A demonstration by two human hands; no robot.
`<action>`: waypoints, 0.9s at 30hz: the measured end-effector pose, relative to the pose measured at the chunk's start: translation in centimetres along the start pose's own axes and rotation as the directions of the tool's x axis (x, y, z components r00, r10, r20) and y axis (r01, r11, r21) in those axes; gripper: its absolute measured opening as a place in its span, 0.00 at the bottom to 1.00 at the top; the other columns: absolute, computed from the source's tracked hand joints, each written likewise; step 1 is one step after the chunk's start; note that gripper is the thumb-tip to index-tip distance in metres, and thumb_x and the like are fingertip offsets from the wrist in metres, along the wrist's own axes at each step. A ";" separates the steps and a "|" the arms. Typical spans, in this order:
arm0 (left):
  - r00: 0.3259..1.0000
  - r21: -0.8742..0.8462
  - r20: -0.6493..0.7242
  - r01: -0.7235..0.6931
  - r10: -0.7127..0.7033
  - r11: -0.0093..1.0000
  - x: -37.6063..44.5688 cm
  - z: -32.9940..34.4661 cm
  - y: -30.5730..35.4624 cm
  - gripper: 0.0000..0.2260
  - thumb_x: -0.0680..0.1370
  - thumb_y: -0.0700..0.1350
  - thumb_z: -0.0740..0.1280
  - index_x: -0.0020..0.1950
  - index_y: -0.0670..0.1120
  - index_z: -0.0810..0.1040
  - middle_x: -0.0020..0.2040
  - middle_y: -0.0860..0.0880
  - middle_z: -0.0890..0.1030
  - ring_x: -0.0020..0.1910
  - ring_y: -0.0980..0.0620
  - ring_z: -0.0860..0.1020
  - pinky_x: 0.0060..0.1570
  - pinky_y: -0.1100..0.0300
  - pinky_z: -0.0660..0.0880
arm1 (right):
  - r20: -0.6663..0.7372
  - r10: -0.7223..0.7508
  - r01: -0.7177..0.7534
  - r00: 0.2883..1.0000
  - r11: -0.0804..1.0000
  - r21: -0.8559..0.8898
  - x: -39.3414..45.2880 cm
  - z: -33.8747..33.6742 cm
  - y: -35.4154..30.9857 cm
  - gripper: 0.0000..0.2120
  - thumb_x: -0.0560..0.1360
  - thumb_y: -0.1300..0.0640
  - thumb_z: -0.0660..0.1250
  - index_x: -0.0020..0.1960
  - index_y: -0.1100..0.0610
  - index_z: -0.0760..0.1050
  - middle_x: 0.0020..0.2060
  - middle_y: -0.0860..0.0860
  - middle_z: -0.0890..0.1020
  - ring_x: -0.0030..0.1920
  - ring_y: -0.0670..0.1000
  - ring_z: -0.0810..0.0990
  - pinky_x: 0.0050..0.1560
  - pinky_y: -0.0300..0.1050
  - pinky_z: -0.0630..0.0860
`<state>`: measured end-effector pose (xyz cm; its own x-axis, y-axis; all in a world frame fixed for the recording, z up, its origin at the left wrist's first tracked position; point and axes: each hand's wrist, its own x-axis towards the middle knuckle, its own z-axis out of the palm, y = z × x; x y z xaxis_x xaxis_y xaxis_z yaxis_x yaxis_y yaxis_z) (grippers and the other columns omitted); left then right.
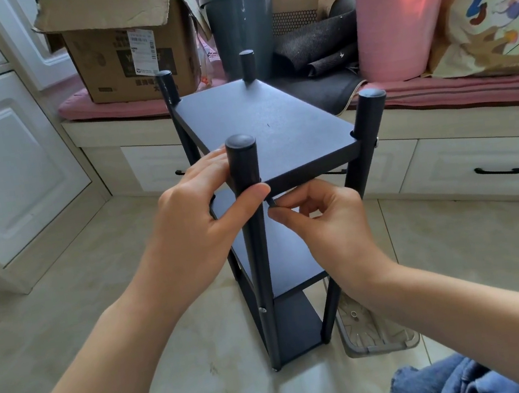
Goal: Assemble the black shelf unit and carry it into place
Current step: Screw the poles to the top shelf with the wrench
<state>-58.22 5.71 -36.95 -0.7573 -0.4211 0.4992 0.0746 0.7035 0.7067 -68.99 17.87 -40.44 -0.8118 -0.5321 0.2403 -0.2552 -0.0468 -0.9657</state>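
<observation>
Both forearms reach forward, bare. Left hand [193, 205] curled in a grip, thumb pointing right. Right hand [323, 217] palm up, fingertips [278, 215] pinched together, just beside left thumb.

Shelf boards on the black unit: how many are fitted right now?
3. The top board is near the post tops, the middle board sits below the hands, and the bottom board is near the floor. More could be hidden.

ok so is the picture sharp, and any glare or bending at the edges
Head view: sharp in the middle, on the black shelf unit and both hands; soft daylight with faint shadows; a bright glow on the pink bucket; wide-angle bending shows on the white cabinet doors at the left edge; the far top-right corner looks blurred.
</observation>
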 end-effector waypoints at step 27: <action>1.000 -0.003 -0.011 0.007 -0.008 1.000 0.0 0.1 0.0 0.19 0.76 0.59 0.66 0.66 0.55 0.76 0.66 0.59 0.77 0.70 0.61 0.72 0.72 0.56 0.70 | 0.058 -0.006 0.005 0.998 1.000 0.030 -0.1 0.1 0.0 0.04 0.72 0.59 0.75 0.42 0.51 0.82 0.38 0.43 0.84 0.40 0.42 0.79 0.44 0.32 0.73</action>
<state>-58.28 5.76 -36.99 -0.7509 -0.4324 0.4991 0.0708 0.6987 0.7119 -68.88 17.85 -40.49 -0.7783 -0.5801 0.2403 -0.2431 -0.0744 -0.9671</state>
